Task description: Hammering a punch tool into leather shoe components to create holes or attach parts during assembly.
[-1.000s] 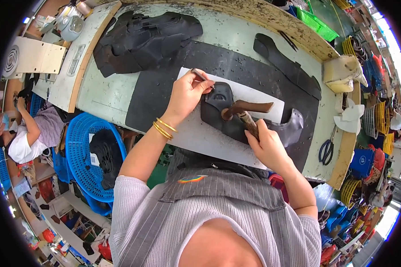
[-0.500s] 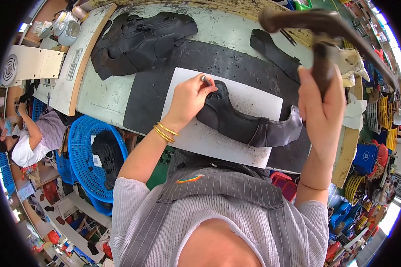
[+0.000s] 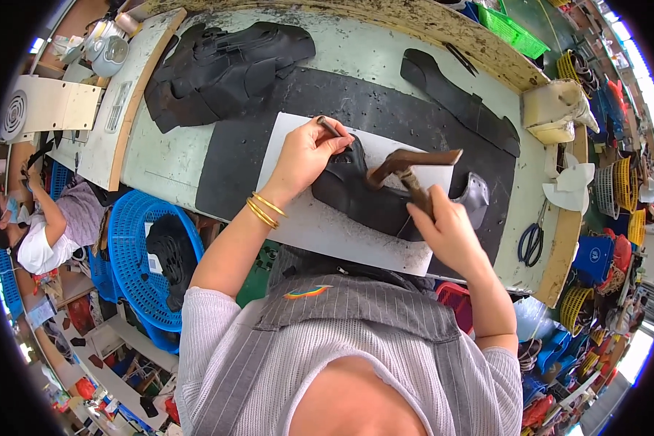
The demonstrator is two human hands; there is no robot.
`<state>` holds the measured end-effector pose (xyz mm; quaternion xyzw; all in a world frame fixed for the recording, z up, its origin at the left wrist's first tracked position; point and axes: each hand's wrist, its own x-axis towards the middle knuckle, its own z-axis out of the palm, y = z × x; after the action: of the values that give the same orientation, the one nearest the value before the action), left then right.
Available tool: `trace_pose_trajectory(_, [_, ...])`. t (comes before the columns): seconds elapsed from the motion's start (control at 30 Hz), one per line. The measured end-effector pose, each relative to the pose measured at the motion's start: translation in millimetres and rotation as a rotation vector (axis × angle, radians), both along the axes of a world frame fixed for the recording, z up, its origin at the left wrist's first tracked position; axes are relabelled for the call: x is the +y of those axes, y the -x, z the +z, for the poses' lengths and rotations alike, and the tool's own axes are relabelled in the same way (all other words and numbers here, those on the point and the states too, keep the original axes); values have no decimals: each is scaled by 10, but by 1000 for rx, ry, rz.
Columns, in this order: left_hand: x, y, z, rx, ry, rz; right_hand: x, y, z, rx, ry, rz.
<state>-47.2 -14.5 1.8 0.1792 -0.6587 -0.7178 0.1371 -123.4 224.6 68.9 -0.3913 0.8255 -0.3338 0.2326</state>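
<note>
A black leather piece [image 3: 356, 192], curved like a shoe upper, lies across a white board [image 3: 298, 224] on the black mat. My left hand [image 3: 307, 156] pinches a thin metal punch [image 3: 329, 127] over the leather's upper left end, where small holes show. The punch leans, its top toward the far left. In my right hand [image 3: 449, 229] is a hammer [image 3: 414, 163], its brown head just right of the left hand and above the leather. The hammer hides part of the leather's middle. Dark crumbs are scattered over the board.
A heap of black leather pieces [image 3: 225, 69] lies at the far left, and another long black piece [image 3: 458, 94] at the far right. Scissors [image 3: 531, 243] rest near the right edge. A blue basket [image 3: 123, 243] stands left; a co-worker [image 3: 51, 232] sits beyond it.
The hammer has come down and left from its raised place at the upper right, toward the punch. My left hand holds the punch in nearly the same spot, now tilted more.
</note>
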Motion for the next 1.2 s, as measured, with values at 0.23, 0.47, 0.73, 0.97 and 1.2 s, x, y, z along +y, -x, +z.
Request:
trace_pose_trajectory(0.23, [133,5,113,-136,543,-9,-349,275,936,192,367,-304])
trace_pose_trajectory(0.47, [141,117,-6,84,954,-29,31,232,269,151,-7,-132])
trace_pose_trajectory(0.73, [-1537,-164,159,-156,1061,396,210,133,-466,508,197,-73])
trace_pose_trajectory(0.97, [-1535,-312,49,-262,804,-26,105,621,53,319,53,-249])
trace_pose_trajectory(1.2, [-1109,-747,597,-10,440,248,278,1150,-28,480,273,-607])
